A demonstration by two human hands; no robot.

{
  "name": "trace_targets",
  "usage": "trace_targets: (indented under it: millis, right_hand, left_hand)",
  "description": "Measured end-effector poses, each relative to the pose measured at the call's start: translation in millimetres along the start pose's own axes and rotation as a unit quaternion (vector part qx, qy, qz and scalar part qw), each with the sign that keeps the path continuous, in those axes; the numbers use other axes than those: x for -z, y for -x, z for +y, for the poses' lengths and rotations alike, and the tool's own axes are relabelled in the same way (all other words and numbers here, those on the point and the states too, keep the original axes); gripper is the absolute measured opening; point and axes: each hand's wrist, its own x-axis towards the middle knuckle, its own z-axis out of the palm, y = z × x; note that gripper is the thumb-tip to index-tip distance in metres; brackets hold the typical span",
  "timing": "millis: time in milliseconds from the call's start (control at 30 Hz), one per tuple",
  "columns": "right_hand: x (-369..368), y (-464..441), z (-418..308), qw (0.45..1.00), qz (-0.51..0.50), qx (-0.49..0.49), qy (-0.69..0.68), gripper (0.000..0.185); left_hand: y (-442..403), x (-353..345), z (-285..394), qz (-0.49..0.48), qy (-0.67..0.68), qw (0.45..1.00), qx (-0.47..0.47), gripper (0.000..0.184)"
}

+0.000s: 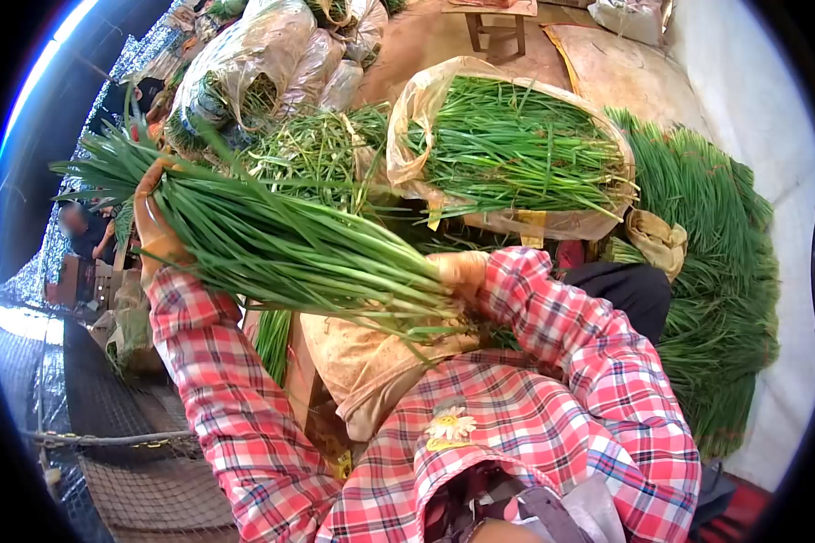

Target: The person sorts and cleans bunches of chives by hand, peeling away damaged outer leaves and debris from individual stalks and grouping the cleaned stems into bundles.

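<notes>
A large bunch of garlic chives (pixel 308 240) stretches across my body, held up in both hands. My left hand (pixel 158 213) is closed around its dark green leafy end, and leaf tips fan out past it to the upper left. Around the pale stem ends my right hand (pixel 462 270) is closed, with its fingers partly hidden by the stems. Below the bunch, a stained tan cloth (pixel 371 362) lies over my lap. Just beyond my right hand, a plastic-lined holder (pixel 407 154) is heaped with more chives (pixel 525 145).
Long rows of chives (pixel 715 271) lie along the white wall (pixel 788 398) at right. Loose trimmings (pixel 317 158) pile up behind the bunch, near stuffed plastic sacks (pixel 254 63). A low wooden stool (pixel 493 14) stands at the back. Another person (pixel 91 235) is at far left.
</notes>
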Motion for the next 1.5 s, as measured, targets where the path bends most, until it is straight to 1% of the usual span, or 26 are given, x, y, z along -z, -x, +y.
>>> trace_targets:
  millis: [33, 100, 200, 267, 300, 367, 400, 433, 500, 567, 600, 633, 667, 700, 733, 767, 833, 867, 967, 1033, 1100, 1167, 1233, 1300, 1367, 1500]
  right_hand:
    - [-20.2, 4.4, -2.9, 0.994, 0.074, -0.041, 0.067, 0.056]
    - [-30.4, 9.6, 3.2, 0.977, 0.166, -0.09, 0.1, 0.039]
    - [-52.8, 26.3, 12.8, 0.947, 0.279, -0.042, 0.151, 0.03]
    - [-64.4, 40.8, 6.0, 0.94, 0.31, -0.015, 0.145, 0.04]
    - [-69.8, 50.6, 0.1, 0.938, 0.316, 0.006, 0.141, 0.041]
    - [-83.6, 78.5, -6.1, 0.909, 0.389, 0.132, 0.07, 0.033]
    - [-83.7, 106.1, -13.0, 0.895, 0.372, 0.23, 0.092, 0.031]
    - [-80.6, 134.1, -20.6, 0.872, 0.348, 0.326, 0.112, 0.029]
    - [-64.1, 162.5, -46.0, 0.898, 0.085, 0.406, 0.148, 0.027]
    - [-76.5, 123.6, -52.4, 0.887, 0.309, 0.274, 0.207, 0.024]
    - [-72.9, 95.5, -51.2, 0.832, 0.424, 0.067, 0.351, 0.026]
    - [-58.7, 74.4, -44.6, 0.833, 0.421, 0.067, 0.354, 0.026]
    - [-36.5, 54.1, -41.4, 0.646, 0.416, -0.159, 0.619, 0.049]
    - [-17.4, 40.6, -44.3, 0.356, 0.353, -0.356, 0.788, 0.079]
    - [-6.0, 41.0, -47.5, 0.568, 0.405, -0.145, 0.701, 0.087]
    - [0.8, 42.2, -47.9, 0.726, 0.417, 0.078, 0.541, 0.095]
    - [14.0, 30.5, -61.5, 0.695, 0.413, 0.149, 0.569, 0.109]
    - [14.6, 20.5, -65.9, 0.649, 0.441, 0.119, 0.609, 0.116]
    - [74.6, -16.0, -40.6, 0.702, 0.373, 0.174, 0.581, 0.123]
    - [52.6, -30.4, -17.8, 0.877, 0.288, 0.154, 0.351, 0.113]
    - [44.2, -29.4, -1.6, 0.979, 0.15, 0.105, 0.086, 0.099]
    - [22.0, -14.9, -3.2, 0.968, 0.227, 0.097, 0.034, 0.052]
    - [20.1, 2.7, -11.1, 0.959, 0.246, 0.144, -0.001, 0.035]
    - [-0.6, 22.8, -18.6, 0.92, 0.31, 0.237, 0.034, 0.028]
    - [-26.5, 50.2, -37.7, 0.918, 0.237, 0.319, 0.007, 0.027]
    - [-54.4, 90.5, -52.0, 0.774, 0.415, 0.476, 0.036, 0.022]
  left_hand:
    - [-19.9, 17.4, -5.2, -0.024, 0.015, 0.998, 0.063, 0.02]
    - [-23.1, 27.8, -17.9, -0.039, -0.07, 0.997, 0.014, 0.023]
    - [-15.1, 36.7, -25.9, -0.048, -0.044, 0.998, -0.014, 0.025]
    - [-52.8, 84.7, -42.0, -0.021, -0.032, 0.997, 0.065, 0.027]
    - [-61.3, 108.0, -57.6, -0.02, -0.008, 1.0, -0.014, 0.033]
    - [-86.0, 121.8, -46.5, 0.107, -0.047, 0.985, 0.13, 0.031]
    - [-100.9, 158.9, -45.2, 0.018, -0.009, 0.993, 0.118, 0.024]
    - [-119.4, 183.2, -42.7, 0.052, 0.04, 0.993, 0.101, 0.02]
    - [-120.7, 182.1, -20.5, 0.138, 0.045, 0.989, 0.044, 0.018]
    - [-105.9, 147.0, -24.8, 0.095, -0.151, 0.98, -0.087, 0.025]
    - [-91.3, 122.9, -22.8, 0.132, -0.352, 0.913, -0.157, 0.023]
    - [-83.4, 111.1, -21.0, 0.162, -0.535, 0.801, -0.215, 0.021]
    - [-88.0, 107.1, -14.3, 0.165, -0.532, 0.801, -0.221, 0.021]
    - [-96.5, 101.8, -6.8, 0.172, -0.238, 0.945, -0.142, 0.02]
    - [-99.5, 101.4, -5.1, 0.157, 0.082, 0.983, -0.041, 0.019]
    - [-103.0, 109.6, -4.9, 0.16, 0.082, 0.983, -0.04, 0.019]
    - [-112.4, 120.6, -3.1, 0.127, 0.106, 0.986, -0.004, 0.018]
    - [-91.3, 92.7, 4.2, 0.14, 0.076, 0.987, 0.011, 0.02]
    - [-69.1, 55.0, 6.6, 0.133, 0.002, 0.991, -0.015, 0.023]
    - [-60.0, 38.6, 1.6, 0.135, 0.017, 0.99, -0.032, 0.022]
    - [-58.5, 26.2, 2.3, 0.173, 0.071, 0.982, 0.012, 0.021]
    - [-55.2, 28.0, -0.3, 0.176, 0.068, 0.982, 0.022, 0.021]
    - [-59.7, 35.9, -5.4, 0.177, 0.068, 0.981, 0.03, 0.02]
    - [-84.3, 73.8, -22.3, 0.156, 0.116, 0.979, 0.055, 0.018]
    - [-94.1, 99.7, -35.2, 0.15, 0.127, 0.978, 0.071, 0.014]
    - [-89.4, 109.6, -48.8, 0.134, 0.167, 0.973, 0.088, 0.009]
